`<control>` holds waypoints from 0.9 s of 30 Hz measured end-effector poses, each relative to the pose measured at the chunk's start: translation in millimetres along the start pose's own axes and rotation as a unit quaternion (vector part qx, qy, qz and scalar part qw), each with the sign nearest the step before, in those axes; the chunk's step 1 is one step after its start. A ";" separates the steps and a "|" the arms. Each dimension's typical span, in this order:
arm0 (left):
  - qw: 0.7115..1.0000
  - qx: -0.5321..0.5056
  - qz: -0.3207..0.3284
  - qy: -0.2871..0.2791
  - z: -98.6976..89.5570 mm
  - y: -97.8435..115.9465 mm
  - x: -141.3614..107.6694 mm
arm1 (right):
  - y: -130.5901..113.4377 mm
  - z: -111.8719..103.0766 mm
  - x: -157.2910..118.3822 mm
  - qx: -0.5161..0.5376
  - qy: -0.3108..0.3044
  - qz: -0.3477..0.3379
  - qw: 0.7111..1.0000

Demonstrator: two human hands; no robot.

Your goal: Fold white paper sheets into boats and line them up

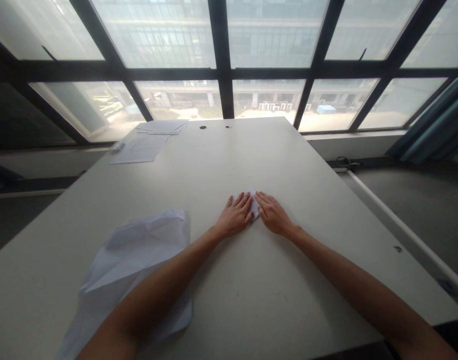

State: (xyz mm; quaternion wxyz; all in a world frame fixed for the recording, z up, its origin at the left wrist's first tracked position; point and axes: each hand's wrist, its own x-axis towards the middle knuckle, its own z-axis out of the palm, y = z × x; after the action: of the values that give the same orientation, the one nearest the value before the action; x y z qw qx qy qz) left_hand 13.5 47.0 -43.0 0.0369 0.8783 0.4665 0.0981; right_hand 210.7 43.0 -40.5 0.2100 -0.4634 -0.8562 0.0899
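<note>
A small folded piece of white paper (254,206) lies on the white table (229,160), partly covered by both hands. My left hand (235,215) rests on its left side, palm down, with the fingers spread and nothing gripped. From the right, my right hand (273,212) lies over the paper's other edge, its fingers stretched out close together. Under and beside my left forearm is a large creased sheet of white paper (139,245).
Several flat paper sheets (137,150) lie at the table's far left, beside a small blurred object (117,147). A round dark hole (202,127) is near the far edge. Large windows stand beyond, and a blue curtain (431,120) hangs at the right.
</note>
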 end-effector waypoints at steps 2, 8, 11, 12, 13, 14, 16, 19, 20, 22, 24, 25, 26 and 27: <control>1.000 -0.003 0.001 0.001 -2.2 1.6 -0.8 | 0.0 3.3 4.2 -0.016 -0.026 0.007 0.999; 1.000 -0.009 -0.001 -0.010 -4.6 3.4 -2.3 | 2.2 10.7 5.1 -0.053 -0.069 -0.002 0.996; 1.000 -0.015 0.010 -0.017 -4.9 3.6 -3.5 | 5.9 6.6 0.7 -0.050 -0.077 -0.005 0.996; 0.999 -0.019 0.020 -0.020 -5.5 4.1 -3.7 | 7.6 4.0 -1.8 -0.048 -0.080 -0.007 0.996; 0.999 -0.025 0.032 -0.021 -6.4 4.8 -3.8 | 9.6 1.2 -4.8 -0.046 -0.082 -0.008 0.995; 0.998 -0.030 0.043 -0.019 -7.6 5.6 -3.7 | 11.7 -1.8 -8.2 -0.044 -0.084 -0.009 0.995; 0.997 -0.039 0.061 -0.002 -10.5 7.0 -2.6 | 15.9 -7.3 -15.3 -0.040 -0.084 -0.012 0.996; 0.995 -0.059 0.076 0.037 -15.4 6.9 -0.5 | 19.7 -12.3 -22.6 -0.023 -0.074 -0.016 0.997; 0.994 -0.068 0.076 0.047 -17.1 6.0 0.0 | 20.2 -12.9 -23.7 -0.015 -0.071 -0.014 0.997; 0.992 -0.091 0.069 0.054 -19.9 2.9 0.6 | 20.5 -13.1 -24.1 0.004 -0.067 -0.008 0.998; 0.990 -0.114 0.061 0.052 -21.7 -1.2 1.1 | 20.8 -12.5 -23.3 0.026 -0.062 -0.003 0.998; 0.989 -0.125 0.060 0.050 -22.0 -3.2 1.4 | 21.2 -12.3 -23.0 0.040 -0.058 -0.003 0.997; 0.988 -0.134 0.062 0.049 -22.0 -5.1 1.9 | 22.0 -12.2 -22.8 0.057 -0.052 -0.002 0.997; 0.987 -0.142 0.065 0.048 -21.7 -6.9 2.4 | 23.1 -12.3 -22.9 0.076 -0.042 -0.001 0.996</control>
State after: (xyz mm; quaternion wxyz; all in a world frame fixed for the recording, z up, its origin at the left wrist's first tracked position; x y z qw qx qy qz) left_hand 4.8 52.3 -22.5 0.1328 0.8867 0.3910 0.2077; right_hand 244.7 36.3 -43.9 0.2087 -0.4411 -0.8554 0.1738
